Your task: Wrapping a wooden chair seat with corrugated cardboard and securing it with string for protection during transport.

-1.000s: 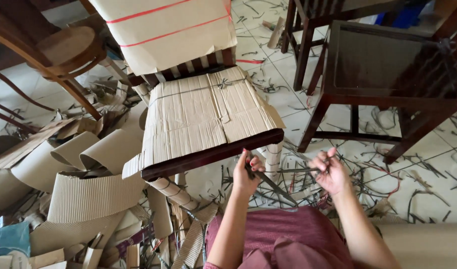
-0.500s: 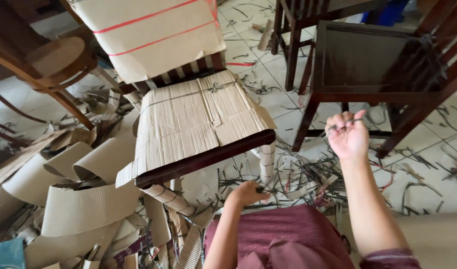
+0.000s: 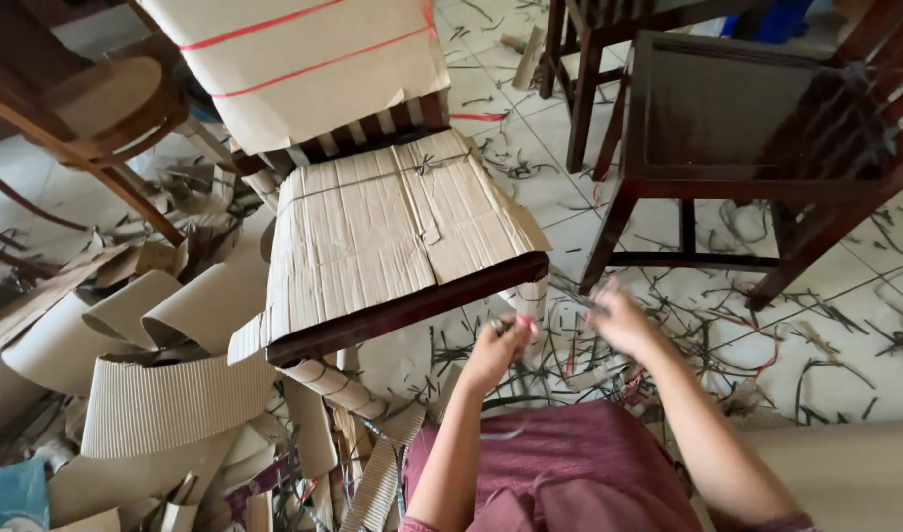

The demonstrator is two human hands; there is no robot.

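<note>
A dark wooden chair [image 3: 412,307] stands in front of me, its seat covered in corrugated cardboard [image 3: 392,227] tied with thin dark strapping. Its back is wrapped in paper with red bands [image 3: 304,59], and its legs are wound in cardboard. My left hand [image 3: 496,350] is below the seat's front edge, next to the wrapped front right leg [image 3: 532,305]. It is closed on the dark handle of scissors. My right hand [image 3: 619,323] is just right of that leg and blurred by motion. A thin dark strand runs near its fingers.
An unwrapped dark chair [image 3: 757,138] stands at the right. Rolls and sheets of corrugated cardboard [image 3: 166,394] pile up at the left, by a round-backed wooden chair [image 3: 107,108]. Cut strap scraps [image 3: 688,325] litter the tiled floor. My maroon garment [image 3: 560,463] fills the bottom.
My right hand has dropped from chest height down and left to the chair's front right leg. My left hand has risen from my lap back up to the same leg.
</note>
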